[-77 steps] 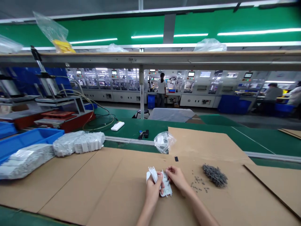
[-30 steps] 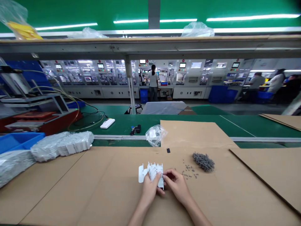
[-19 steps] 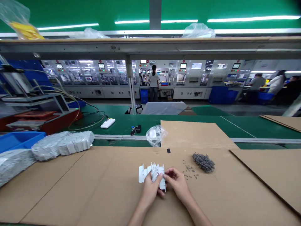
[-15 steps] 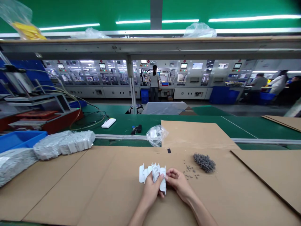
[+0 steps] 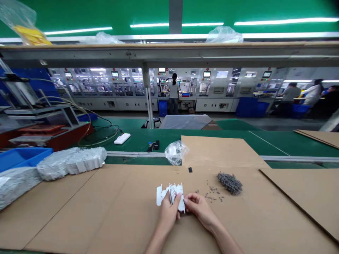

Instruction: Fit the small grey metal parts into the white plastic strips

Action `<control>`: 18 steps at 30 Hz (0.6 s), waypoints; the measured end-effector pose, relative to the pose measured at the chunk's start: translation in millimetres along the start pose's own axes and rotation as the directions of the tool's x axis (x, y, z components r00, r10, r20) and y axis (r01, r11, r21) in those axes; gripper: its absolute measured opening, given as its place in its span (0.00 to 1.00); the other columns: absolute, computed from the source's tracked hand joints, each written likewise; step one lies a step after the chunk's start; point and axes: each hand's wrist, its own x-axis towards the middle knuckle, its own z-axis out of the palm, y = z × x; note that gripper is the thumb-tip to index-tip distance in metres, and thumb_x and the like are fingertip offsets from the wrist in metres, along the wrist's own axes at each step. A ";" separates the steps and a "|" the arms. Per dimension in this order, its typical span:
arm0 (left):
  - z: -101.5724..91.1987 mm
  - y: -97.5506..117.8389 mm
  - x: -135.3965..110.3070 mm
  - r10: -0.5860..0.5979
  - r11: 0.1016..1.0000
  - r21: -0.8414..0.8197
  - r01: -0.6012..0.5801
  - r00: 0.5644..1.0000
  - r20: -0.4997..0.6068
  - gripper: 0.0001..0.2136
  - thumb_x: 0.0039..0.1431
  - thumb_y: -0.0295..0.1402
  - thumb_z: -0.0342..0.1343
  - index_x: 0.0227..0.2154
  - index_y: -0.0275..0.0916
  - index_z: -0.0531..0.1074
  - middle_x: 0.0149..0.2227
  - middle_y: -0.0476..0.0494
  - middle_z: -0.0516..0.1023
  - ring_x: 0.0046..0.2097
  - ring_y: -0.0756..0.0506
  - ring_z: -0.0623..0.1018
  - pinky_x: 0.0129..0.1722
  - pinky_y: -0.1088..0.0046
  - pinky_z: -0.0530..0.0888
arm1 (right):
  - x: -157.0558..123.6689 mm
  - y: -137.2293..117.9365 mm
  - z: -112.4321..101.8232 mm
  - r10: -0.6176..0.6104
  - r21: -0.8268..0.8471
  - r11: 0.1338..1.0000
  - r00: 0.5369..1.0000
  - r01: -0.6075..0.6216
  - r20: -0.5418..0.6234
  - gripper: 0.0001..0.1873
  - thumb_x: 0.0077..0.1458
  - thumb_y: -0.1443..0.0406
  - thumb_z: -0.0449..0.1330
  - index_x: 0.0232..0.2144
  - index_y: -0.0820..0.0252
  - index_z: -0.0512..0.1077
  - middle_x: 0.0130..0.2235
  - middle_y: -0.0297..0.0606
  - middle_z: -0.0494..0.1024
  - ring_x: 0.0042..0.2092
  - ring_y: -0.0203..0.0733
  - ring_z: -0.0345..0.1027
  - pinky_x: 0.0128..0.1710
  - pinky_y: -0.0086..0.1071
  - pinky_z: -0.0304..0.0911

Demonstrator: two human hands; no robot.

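My left hand (image 5: 169, 208) is closed around a fanned stack of thin white plastic parts (image 5: 180, 197), its thumb across the front. One white part juts out on the left side of the stack. At the stack's right edge, my right hand (image 5: 198, 208) has thumb and index finger pinched together, touching or almost touching the foremost part. Whatever lies between those fingertips is too small to make out. To the right of my hands is a heap of small grey pieces (image 5: 230, 183), with loose grey pieces (image 5: 213, 192) scattered beside it.
Brown cardboard (image 5: 127, 211) covers the bench. Bagged white parts (image 5: 86, 160) and a blue bin (image 5: 26, 157) stand at left, near a press fixture (image 5: 47, 123). A crumpled clear bag (image 5: 176, 152), keys (image 5: 153, 145) and a white box-like device (image 5: 122, 138) lie farther back. People work beyond.
The front white part has shifted slightly left and up with my left thumb. My right hand has moved a little left and down, uncovering several grey pieces behind it.
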 end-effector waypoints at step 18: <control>-0.6 3.3 -2.8 0.003 1.000 0.023 -0.003 1.000 0.013 0.10 0.51 0.41 0.47 0.28 0.39 0.60 0.18 0.55 0.62 0.13 0.55 0.64 0.08 0.82 0.60 | 3.5 6.2 1.1 0.059 0.059 0.996 0.998 -0.059 0.010 0.13 0.42 0.57 0.60 0.23 0.63 0.65 0.20 0.31 0.69 0.19 0.29 0.61 0.21 0.23 0.57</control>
